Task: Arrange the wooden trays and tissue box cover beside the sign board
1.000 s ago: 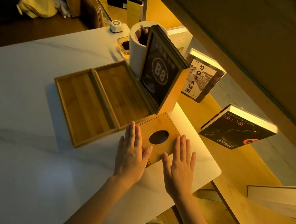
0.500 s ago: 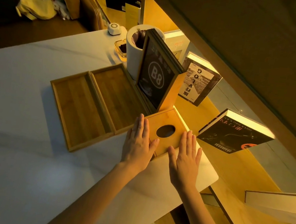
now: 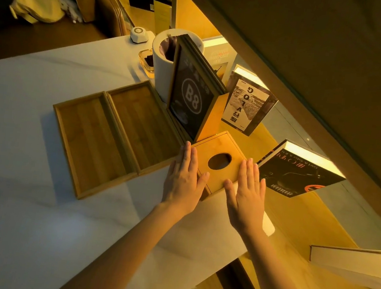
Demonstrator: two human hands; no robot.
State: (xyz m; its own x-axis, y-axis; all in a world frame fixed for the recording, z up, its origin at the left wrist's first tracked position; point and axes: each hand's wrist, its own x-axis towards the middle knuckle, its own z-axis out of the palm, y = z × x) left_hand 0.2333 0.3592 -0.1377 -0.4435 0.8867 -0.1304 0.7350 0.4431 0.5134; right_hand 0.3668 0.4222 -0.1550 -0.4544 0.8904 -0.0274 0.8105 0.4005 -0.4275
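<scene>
Stiff and probably light, by the look of it: tissue box cover [image 3: 219, 158], a hollow box of pale bamboo with an oval hole in its top, smooth enough to slide on the counter [image 3: 30, 123]. Best taken by its two side walls, well away from the hole, or pushed from the near edge. Sits at the foot of the sign board [image 3: 191, 96], touching or almost touching its base. Two flat wooden trays [image 3: 118, 134], shallow-rimmed and side by side, lying left of the sign board, the nearer one against it. Left hand [image 3: 183, 182] flat and spread, gripping nothing, pressed at the cover's left edge; right hand [image 3: 245, 195] likewise flat and empty at its right corner.
</scene>
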